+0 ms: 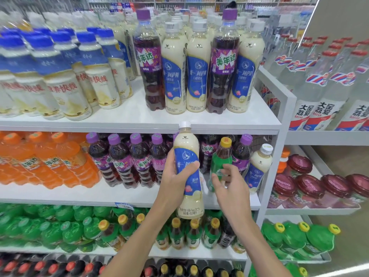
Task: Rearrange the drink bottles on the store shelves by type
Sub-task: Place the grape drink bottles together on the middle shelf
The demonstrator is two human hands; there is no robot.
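Left grip (175, 176) is wrapped tight around the middle of a milk tea bottle (188, 170), thumb across the blue label, bottle upright and lifted clear of the shelf, its white cap level with the front edge of the top shelf (119, 120). Right grip (229, 184) sits just beside it, to the right of the held bottle, fingers (216, 179) spread and loosely curled, holding nothing. Right behind those fingers stands a green-labelled bottle with a yellow cap (220, 156); whether the fingertips touch it, hard to say. Further right of that grip, at the end of the middle shelf, another milk tea bottle (258, 166) leans a little among the grape soda bottles (139, 158). Left of the left grip the purple-capped grape sodas run in a row, and beyond them the orange soda bottles (50, 162).

Above both grips, on the top shelf, two grape sodas (148, 62) stand mixed in between milk tea bottles (197, 68). Far up and left, blue-capped milk drinks (65, 76) crowd together. Below the grips, green tea bottles with yellow caps (194, 232) fill the lower shelf.
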